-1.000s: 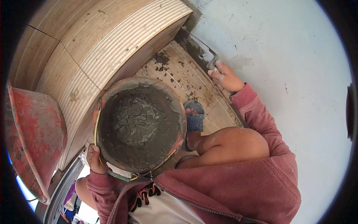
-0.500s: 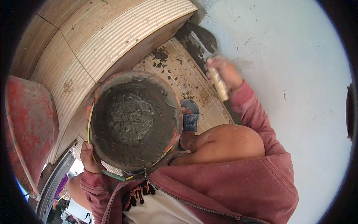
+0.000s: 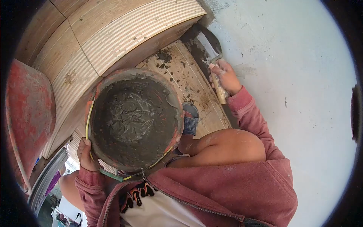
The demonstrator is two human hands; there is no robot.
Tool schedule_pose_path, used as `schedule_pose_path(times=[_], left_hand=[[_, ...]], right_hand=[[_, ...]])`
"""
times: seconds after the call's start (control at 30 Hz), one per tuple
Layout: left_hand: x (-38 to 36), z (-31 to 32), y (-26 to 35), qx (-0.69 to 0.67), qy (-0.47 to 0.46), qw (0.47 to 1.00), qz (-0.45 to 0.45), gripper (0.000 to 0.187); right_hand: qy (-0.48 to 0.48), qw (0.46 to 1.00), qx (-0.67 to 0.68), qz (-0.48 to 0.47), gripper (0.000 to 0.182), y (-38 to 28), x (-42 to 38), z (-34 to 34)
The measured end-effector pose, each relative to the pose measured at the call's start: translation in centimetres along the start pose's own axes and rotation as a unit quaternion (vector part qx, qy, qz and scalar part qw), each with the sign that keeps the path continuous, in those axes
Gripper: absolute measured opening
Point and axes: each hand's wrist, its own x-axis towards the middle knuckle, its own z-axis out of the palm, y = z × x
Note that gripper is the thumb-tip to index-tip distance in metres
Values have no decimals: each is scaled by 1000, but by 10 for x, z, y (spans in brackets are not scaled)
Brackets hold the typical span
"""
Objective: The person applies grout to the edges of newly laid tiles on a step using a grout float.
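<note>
My right hand (image 3: 229, 78) is closed around the wooden handle of a trowel (image 3: 220, 90). The trowel's dark blade (image 3: 210, 39) is tilted against the foot of the pale wall, above a strip of wet mortar (image 3: 196, 45). My left hand (image 3: 87, 154) grips the rim of a round bucket (image 3: 177, 94), by its yellow-and-green handle (image 3: 88, 123). Grey wet mortar (image 3: 132, 113) fills much of the bucket, its surface rough and shiny in the middle. The bucket stands beside my sandalled foot (image 3: 190, 118).
A tiled step (image 3: 140, 22) with a ribbed edge rises at the upper left. A second red bucket (image 3: 32, 102) stands on the left. Mortar crumbs (image 3: 164, 56) lie scattered on the wood-look floor tiles. The pale wall (image 3: 295, 75) runs along the right.
The trowel's blade has turned and now shows more edge-on at the wall's foot. My right hand has shifted slightly down. My left hand keeps its hold on the bucket.
</note>
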Motion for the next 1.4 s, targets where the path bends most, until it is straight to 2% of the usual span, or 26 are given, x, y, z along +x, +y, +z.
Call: schedule_pose_path(times=[0.17,0.23,0.27,0.37,0.5,0.53,0.6,0.67,0.93,1.03,1.1,1.13,1.2,1.27,1.33,1.4], left_hand=[[-1,4,3,12,2,1000,4,22],[-2,5,4,21,-15,1000,0,23],[-4,3,3,20,-16,1000,-2,23],[0,1,3,26,-3,1000,8,23],[1,-3,0,17,1,1000,1,23],[1,-5,-1,28,-11,1000,-6,23],[1,-3,-2,16,-8,1000,-6,23],[1,-2,-1,6,-5,1000,-4,23],[3,-6,0,0,-19,1000,-9,22],[2,0,1,-13,-14,1000,-7,21],[2,-2,0,-7,-13,1000,-3,21],[3,-2,0,-2,-13,1000,1,21],[2,-1,0,-6,-7,1000,1,21],[3,0,0,-7,0,1000,-3,21],[3,-1,-1,-15,-6,1000,-9,21],[2,1,-1,-16,-7,1000,-9,22]], right_hand=[[-15,998,60,30,20,-26,-9,-7],[-16,987,156,43,19,-32,-14,-7],[-15,987,156,45,19,-27,-18,-7],[17,990,128,55,17,-13,-30,5],[-22,996,47,68,17,11,-3,-2],[-18,998,-42,37,17,30,19,-9],[-13,991,-131,3,17,31,27,-10],[-14,998,-6,57,16,0,13,2],[-3,999,26,45,21,-39,-17,-5],[11,997,68,25,20,-36,-27,2],[69,996,41,-42,20,-11,-32,11],[67,996,39,-46,20,-6,-30,12],[18,999,-31,16,21,9,-25,11],[7,982,-182,-53,20,32,4,6],[5,999,-30,44,21,24,7,15],[16,999,-19,48,21,5,3,16]])
